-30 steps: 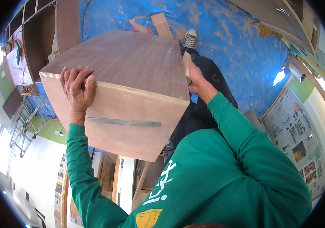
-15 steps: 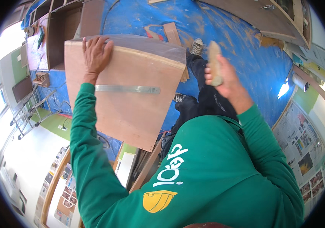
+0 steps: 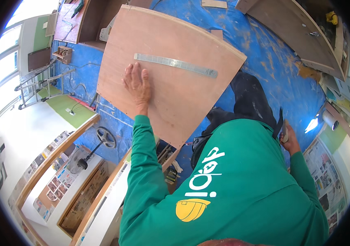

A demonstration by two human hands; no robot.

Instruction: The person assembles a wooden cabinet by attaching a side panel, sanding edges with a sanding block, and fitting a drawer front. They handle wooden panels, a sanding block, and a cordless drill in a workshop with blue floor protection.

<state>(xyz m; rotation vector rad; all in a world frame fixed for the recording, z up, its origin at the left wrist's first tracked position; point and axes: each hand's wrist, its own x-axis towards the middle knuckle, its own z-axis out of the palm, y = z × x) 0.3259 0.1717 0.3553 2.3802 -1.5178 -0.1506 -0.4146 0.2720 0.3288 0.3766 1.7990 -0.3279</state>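
Ruler (image 3: 176, 64) of shiny metal crosses flat plywood (image 3: 175, 96).

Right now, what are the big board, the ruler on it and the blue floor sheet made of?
The board looks like wood, maybe plywood, with an unpainted finish: it's pinkish-brown with a paler edge. The ruler seems bare metal, because it's silvery and shiny. The blue floor sheet is probably plastic, slightly glossy, with creases.

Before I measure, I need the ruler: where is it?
In the head view's upper middle, the ruler lies on the wooden panel, its left end just beyond the left hand.
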